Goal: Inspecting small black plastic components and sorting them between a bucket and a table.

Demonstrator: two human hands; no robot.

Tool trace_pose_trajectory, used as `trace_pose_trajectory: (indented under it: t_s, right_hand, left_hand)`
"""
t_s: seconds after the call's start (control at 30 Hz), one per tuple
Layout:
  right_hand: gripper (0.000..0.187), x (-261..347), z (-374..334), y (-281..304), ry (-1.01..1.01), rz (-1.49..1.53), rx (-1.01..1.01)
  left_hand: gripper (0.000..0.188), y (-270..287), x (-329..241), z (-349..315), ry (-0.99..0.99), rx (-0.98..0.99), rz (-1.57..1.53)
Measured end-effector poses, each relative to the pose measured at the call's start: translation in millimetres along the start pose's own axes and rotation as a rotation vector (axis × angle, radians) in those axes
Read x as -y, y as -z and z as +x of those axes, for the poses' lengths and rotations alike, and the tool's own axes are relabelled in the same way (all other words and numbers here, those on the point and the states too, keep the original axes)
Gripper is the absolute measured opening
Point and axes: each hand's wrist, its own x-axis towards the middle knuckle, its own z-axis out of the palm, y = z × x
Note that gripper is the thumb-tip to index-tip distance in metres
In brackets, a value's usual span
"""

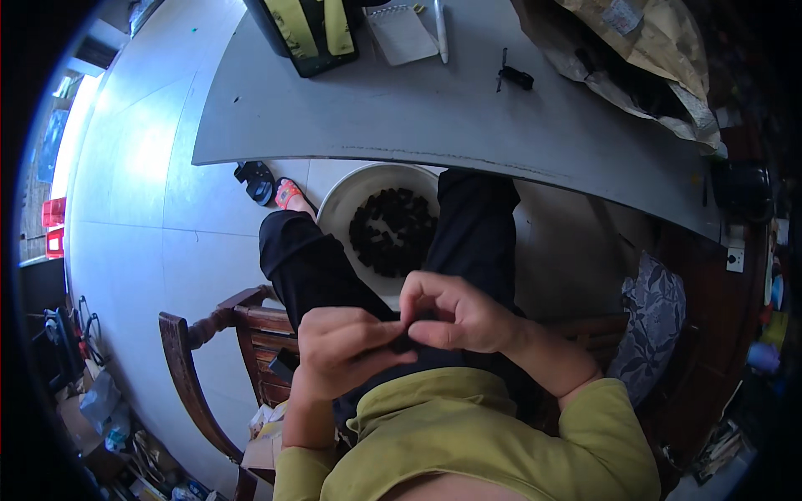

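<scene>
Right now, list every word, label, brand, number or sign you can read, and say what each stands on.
No text can be read in this view.
Pale label on the brown paper bag: too small and blurred.
Spiral notepad: no writing can be made out.
Black pieces in the pale basin: no readable marks.
Between the left hand and right hand: too dark to tell.

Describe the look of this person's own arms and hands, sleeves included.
Both the left hand and the right hand are ungloved, with slim, bare forearms. The plain yellow-green sleeves end near the elbows and match the top.
</scene>
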Motion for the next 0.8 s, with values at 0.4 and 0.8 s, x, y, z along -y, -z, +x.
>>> trace_pose_trajectory:
  t_s: [0.4,0.8]
  right_hand:
    - [0.027,1,-21,-17,-0.02,-0.793,0.453]
    - [0.028,62,0,26,0.238,-1.246,0.149]
  left_hand:
    - [0.02,3,-3,-11,-0.222,0.4,-0.152]
    - [0.031,-9,-2,-8,-0.001,0.075,-0.119]
